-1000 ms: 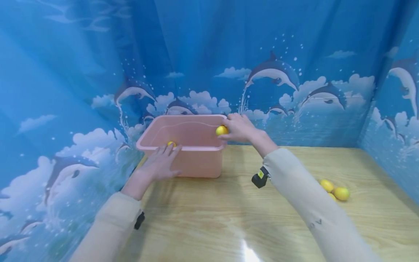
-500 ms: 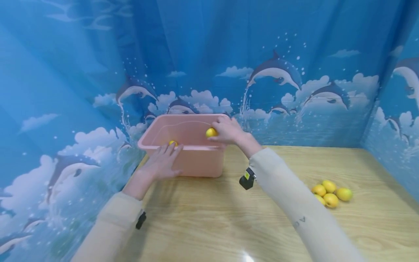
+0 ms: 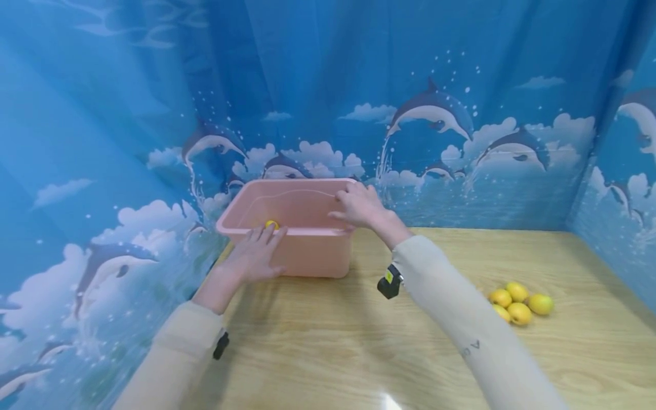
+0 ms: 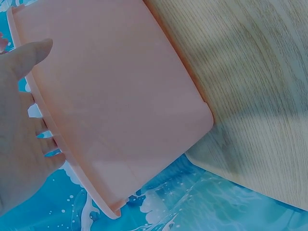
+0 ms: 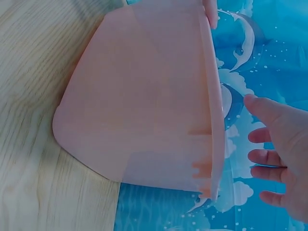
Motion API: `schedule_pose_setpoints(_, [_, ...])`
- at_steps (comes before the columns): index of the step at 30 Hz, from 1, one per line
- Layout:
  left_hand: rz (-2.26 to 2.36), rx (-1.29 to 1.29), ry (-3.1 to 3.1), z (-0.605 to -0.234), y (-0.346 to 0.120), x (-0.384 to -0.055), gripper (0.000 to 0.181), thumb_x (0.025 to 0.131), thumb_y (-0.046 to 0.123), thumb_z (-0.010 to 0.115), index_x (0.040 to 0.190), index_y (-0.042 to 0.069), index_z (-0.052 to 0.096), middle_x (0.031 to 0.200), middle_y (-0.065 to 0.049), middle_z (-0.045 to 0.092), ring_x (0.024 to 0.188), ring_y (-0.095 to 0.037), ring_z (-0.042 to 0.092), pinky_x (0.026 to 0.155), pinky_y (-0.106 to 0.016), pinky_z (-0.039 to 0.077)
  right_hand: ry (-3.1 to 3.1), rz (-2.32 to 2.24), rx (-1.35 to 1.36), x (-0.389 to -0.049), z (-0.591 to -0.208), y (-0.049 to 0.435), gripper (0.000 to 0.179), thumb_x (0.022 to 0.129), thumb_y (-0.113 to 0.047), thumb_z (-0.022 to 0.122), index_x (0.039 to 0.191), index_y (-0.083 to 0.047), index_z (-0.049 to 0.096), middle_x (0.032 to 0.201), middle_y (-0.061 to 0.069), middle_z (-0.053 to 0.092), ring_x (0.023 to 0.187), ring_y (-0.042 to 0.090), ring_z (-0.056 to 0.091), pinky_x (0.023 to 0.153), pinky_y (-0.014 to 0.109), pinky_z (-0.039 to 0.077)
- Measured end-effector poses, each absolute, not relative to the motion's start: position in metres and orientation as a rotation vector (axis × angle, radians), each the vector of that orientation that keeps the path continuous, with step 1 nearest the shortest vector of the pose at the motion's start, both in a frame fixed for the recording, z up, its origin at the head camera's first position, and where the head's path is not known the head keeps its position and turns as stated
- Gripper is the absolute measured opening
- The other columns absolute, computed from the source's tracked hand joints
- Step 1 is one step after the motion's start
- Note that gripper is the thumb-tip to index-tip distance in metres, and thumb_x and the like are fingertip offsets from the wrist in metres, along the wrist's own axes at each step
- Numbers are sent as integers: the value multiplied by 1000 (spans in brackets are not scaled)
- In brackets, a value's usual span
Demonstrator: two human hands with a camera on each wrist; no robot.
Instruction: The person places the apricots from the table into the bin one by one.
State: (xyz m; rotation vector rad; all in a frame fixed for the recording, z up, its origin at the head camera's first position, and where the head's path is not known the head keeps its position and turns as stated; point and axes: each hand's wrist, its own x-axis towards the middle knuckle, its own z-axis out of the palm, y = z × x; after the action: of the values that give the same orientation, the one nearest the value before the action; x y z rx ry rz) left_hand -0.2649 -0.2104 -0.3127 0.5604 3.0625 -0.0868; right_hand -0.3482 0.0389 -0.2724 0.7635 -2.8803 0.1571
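Observation:
A pink plastic bin stands on the wooden table at the back. My left hand lies at its front rim on the left, fingers straight and spread over the edge; the left wrist view shows the thumb against the outer wall. Just beyond those fingertips, a small yellow fruit shows inside the bin, partly hidden. Over the bin's right end hovers my right hand, its fingers parted and holding nothing. From the right wrist view, the same hand appears beside the rim with loose fingers.
Several yellow fruits lie in a cluster on the right of the wooden table, partly behind the right sleeve. A blue dolphin-print curtain hangs close behind the bin and along both sides.
My right hand moved left over the bin with a yellow fruit, then let it go; the fruit is out of sight now. My left hand stayed at the rim.

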Motion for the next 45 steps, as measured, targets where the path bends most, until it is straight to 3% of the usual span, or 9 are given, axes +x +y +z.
schedule_pose_setpoints(11, [-64,541,3062,-313,-211,-264,88,87,48,57,150,9,9,153,-19,5,139,-37,3,111,-52,9,-2814,195,846,-327,-278,77,49,88,-47,59,124,-13,58,109,8,54,97,24,46,79,41,37])
schedule_pose_setpoints(27, [-48,533,3062,-316,-211,-262,88,87,46,58,150,10,8,153,-20,4,139,-39,2,110,-54,10,-2595,148,925,-284,-345,168,39,83,-35,69,109,-6,64,91,7,54,87,26,50,74,44,39])
schedule_pose_setpoints(32, [-49,552,3060,-315,-210,-262,87,87,46,58,150,9,9,153,-20,5,139,-39,2,110,-53,10,-2601,152,849,-275,-369,203,42,80,-33,72,108,-3,63,91,8,55,89,28,52,79,49,41])
schedule_pose_setpoints(45, [-40,571,3056,-312,-208,-263,87,88,41,58,150,8,7,153,-20,3,139,-39,0,110,-54,8,-2773,104,589,-262,-402,290,46,81,-35,70,110,0,61,93,13,55,89,35,52,76,57,39])
